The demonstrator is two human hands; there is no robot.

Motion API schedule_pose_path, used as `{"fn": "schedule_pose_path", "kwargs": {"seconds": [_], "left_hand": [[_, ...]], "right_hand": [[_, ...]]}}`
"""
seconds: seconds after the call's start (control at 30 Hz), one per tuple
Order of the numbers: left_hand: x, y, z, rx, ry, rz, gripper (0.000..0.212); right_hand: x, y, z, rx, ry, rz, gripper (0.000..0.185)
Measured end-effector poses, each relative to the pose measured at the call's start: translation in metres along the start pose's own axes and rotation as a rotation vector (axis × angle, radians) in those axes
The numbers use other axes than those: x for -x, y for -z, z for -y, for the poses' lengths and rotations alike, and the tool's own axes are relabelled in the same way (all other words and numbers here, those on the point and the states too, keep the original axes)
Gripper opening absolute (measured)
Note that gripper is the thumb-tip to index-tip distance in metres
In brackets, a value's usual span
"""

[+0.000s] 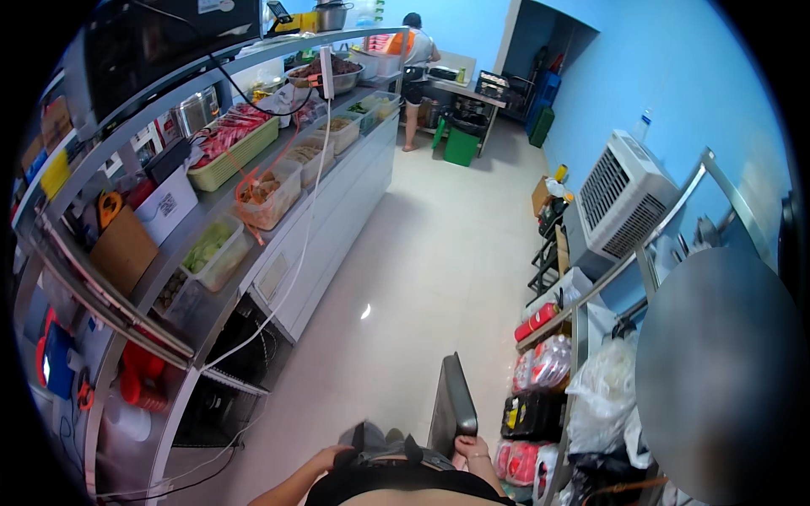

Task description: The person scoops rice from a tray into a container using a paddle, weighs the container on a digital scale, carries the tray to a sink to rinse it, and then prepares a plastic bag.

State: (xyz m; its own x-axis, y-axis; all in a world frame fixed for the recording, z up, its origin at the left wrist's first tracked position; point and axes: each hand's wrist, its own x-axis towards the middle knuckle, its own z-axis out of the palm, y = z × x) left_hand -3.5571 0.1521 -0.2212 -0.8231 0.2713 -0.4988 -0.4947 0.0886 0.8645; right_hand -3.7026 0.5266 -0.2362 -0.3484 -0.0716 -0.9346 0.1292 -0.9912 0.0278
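Observation:
At my right side, my right hand (470,448) grips the edge of a deep grey metal tray (452,405), which hangs tilted on its side above the floor. My left hand (333,456) is at my waist against dark clothing, its fingers partly hidden. Left of me runs a long metal counter (218,196) holding clear plastic tubs. One tub (215,250) has cut green vegetables in it, and another tub (269,193) holds brown food pieces. Behind them, a yellow-green basket (243,152) is filled with red-and-white packets.
A tiled aisle (405,253) leads to a person (417,63) at a far table, beside a green bin (462,145). Along the right stand an air cooler (617,196), a red fire extinguisher (536,321) and a metal rack (579,341) with bags. A white cable (310,234) dangles across the counter front.

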Motion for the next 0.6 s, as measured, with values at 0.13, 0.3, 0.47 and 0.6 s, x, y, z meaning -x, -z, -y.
{"fn": "schedule_pose_path", "kwargs": {"seconds": [0.13, 0.3, 0.47, 0.6], "left_hand": [[-0.076, 0.047, -0.087, 0.240, 0.082, -0.102, 0.034], [-0.241, 0.130, -0.147, 0.217, 0.044, -0.059, 0.035], [-0.430, 0.228, -0.190, -0.009, 0.023, 0.123, 0.040], [-0.561, 0.269, -0.173, -0.068, 0.118, 0.275, 0.042]], "right_hand": [[-0.017, -0.163, -0.043, 0.083, 0.038, -0.060, 0.025], [-0.107, -0.280, -0.007, 0.084, 0.190, 0.013, 0.022], [-0.120, -0.406, -0.008, -0.049, 0.120, -0.072, 0.024], [-0.139, -0.531, -0.032, -0.006, 0.266, 0.044, 0.027]]}}
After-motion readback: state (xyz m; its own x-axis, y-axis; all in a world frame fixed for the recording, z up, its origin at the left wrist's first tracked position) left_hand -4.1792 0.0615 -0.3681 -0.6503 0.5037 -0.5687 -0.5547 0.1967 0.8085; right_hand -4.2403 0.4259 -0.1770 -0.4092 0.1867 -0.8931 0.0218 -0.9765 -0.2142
